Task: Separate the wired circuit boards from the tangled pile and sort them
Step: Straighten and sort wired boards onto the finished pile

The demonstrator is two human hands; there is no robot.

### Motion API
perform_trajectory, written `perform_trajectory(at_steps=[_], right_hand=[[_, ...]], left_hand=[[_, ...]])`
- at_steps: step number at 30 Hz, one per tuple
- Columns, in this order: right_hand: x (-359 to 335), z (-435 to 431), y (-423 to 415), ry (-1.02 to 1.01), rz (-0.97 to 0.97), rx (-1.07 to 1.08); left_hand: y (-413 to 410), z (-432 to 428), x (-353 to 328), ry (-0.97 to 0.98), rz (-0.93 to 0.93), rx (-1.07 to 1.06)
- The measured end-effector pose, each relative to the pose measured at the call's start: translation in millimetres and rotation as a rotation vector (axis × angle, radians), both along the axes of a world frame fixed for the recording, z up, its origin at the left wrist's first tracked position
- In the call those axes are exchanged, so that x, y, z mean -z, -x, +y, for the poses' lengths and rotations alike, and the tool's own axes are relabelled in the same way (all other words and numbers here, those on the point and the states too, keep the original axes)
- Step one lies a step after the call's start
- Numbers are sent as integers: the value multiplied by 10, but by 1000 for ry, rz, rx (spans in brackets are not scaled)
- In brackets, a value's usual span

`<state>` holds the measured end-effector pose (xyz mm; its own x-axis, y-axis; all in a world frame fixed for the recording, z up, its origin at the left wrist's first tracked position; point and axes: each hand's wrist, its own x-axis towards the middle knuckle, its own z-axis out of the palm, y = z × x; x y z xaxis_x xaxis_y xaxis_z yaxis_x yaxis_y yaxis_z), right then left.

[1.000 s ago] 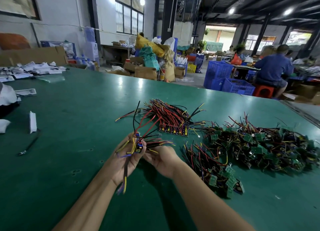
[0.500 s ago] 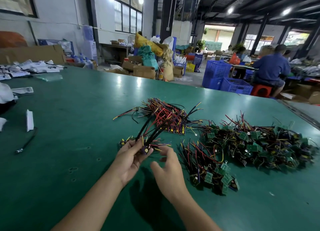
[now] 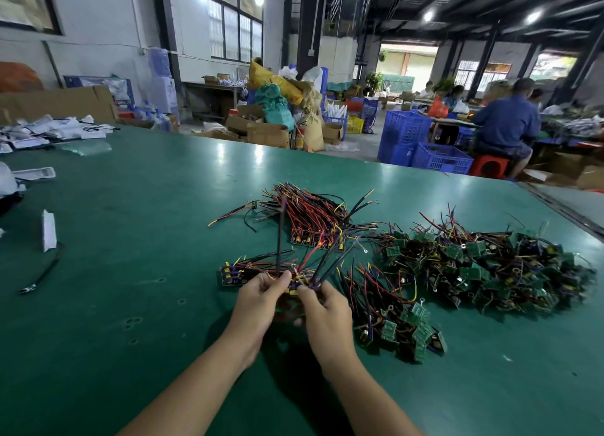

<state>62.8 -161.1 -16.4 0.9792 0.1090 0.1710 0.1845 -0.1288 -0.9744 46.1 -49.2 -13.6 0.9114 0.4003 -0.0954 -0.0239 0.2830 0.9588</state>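
Front and centre on the green table (image 3: pixel 130 207), right hand (image 3: pixel 327 311) rejoins left hand (image 3: pixel 258 301), both pinching one wired board (image 3: pixel 295 287), so the untangling looks back on

Blue crates (image 3: pixel 438 158), cardboard boxes (image 3: pixel 268 133) beyond the green table (image 3: pixel 130 239) (seated person (image 3: pixel 506 122) nearby)

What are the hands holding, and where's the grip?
Left hand and right hand both pinch one wired circuit board at its board end, wires pointing up.

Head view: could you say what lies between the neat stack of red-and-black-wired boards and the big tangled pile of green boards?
Head view: only loose dark wire ends, one with a metal ring terminal, cross the green table.
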Motion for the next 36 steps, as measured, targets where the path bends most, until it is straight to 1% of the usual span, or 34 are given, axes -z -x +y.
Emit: perform_trajectory(at_steps=[2, 5, 7, 11, 18, 21, 24, 36], right_hand=[[5, -66, -20, 23, -18, -17], [7, -118, -10, 34, -54, -26], [-2, -134, -12, 15, -56, -41], [15, -162, -71, -3, 4, -71], [68, -234, -167, -7, 31, -138], [54, -268, -179, -96, 69, -228], [57, -296, -182, -140, 102, -261], [50, -359, -201, -150, 136, -346]], left_hand=[[-4, -8, 7, 35, 23, 56], [9, -28, 7, 83, 3, 125], [24, -33, 7, 66, 6, 143], [35, -11, -1, 51, -5, 146], [48, -14, -17, -78, 25, 87], [48, -3, -24, -75, 27, 103], [52, 5, -22, -73, 37, 139], [87, 13, -59, -67, 96, 178]])
